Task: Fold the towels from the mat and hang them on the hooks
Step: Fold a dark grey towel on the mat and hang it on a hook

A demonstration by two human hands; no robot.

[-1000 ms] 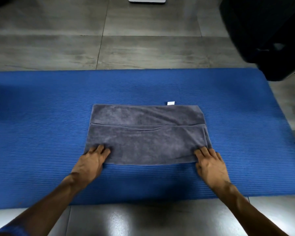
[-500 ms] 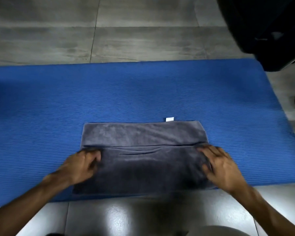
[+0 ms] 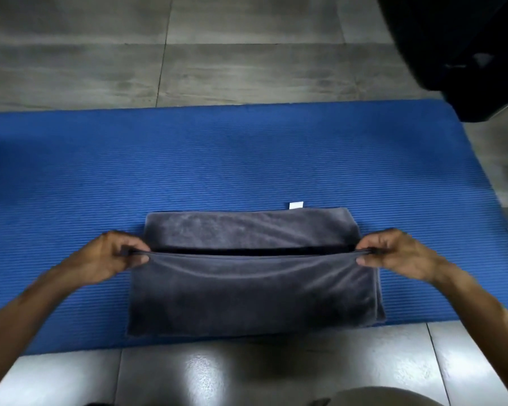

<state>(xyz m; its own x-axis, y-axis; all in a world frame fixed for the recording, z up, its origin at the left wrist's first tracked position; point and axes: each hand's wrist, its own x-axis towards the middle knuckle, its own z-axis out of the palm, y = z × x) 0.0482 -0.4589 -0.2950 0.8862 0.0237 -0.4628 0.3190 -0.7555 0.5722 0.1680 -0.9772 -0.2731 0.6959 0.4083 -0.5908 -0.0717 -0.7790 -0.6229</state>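
Note:
A grey towel (image 3: 252, 291), folded into a wide band, lies near the front edge of the blue mat (image 3: 247, 153). A small white label (image 3: 296, 205) sticks out at its far edge. My left hand (image 3: 112, 256) pinches the left end of the towel's upper fold, and my right hand (image 3: 399, 253) pinches the right end. Between them the fold is lifted and stretched taut, with a dark gap under it. The far strip of the towel still lies flat on the mat. No hooks are in view.
Grey floor tiles (image 3: 247, 54) lie beyond the mat and glossy tiles (image 3: 217, 373) in front of it. A large black object (image 3: 464, 48) stands at the top right corner, overlapping the mat's far right end.
My hands moved from the towel's near corners to the ends of its upper fold, pinched it and lifted it taut. The view shifted, so towel and mat sit lower in frame.

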